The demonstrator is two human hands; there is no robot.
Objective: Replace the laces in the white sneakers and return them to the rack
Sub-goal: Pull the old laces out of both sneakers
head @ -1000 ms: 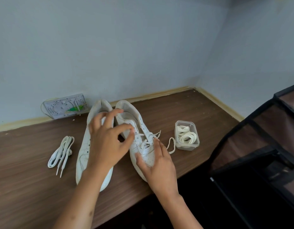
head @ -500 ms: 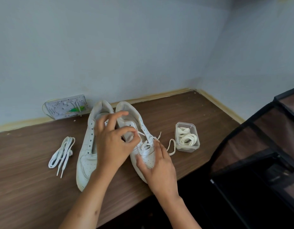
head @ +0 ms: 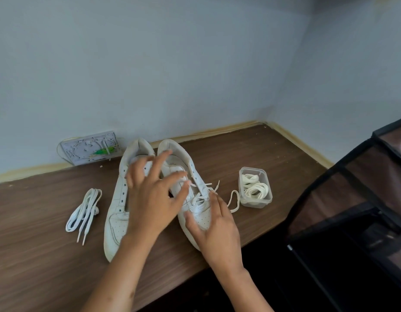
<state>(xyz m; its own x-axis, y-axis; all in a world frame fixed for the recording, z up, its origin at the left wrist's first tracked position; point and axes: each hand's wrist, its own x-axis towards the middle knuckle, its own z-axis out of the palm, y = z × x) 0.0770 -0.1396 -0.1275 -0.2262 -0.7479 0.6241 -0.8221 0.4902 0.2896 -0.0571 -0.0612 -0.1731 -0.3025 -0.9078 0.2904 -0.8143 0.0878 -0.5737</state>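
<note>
White sneakers [head: 150, 194] are half done: left one's bare, right one partly laced, my left hand [head: 153, 194] spread loose above it, right hand [head: 214, 228] flat on the toe, rack [head: 352, 199] waits.

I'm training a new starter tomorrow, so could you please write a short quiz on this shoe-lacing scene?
1. True or false: the left white leather sneaker has no lace in its eyelets.
2. Where do the coiled cream laces lie? A) clear plastic tub B) brown wooden table
3. Which hand rests on the right white sneaker's toe?

Key: 1 true; 2 A; 3 the right hand.
</note>
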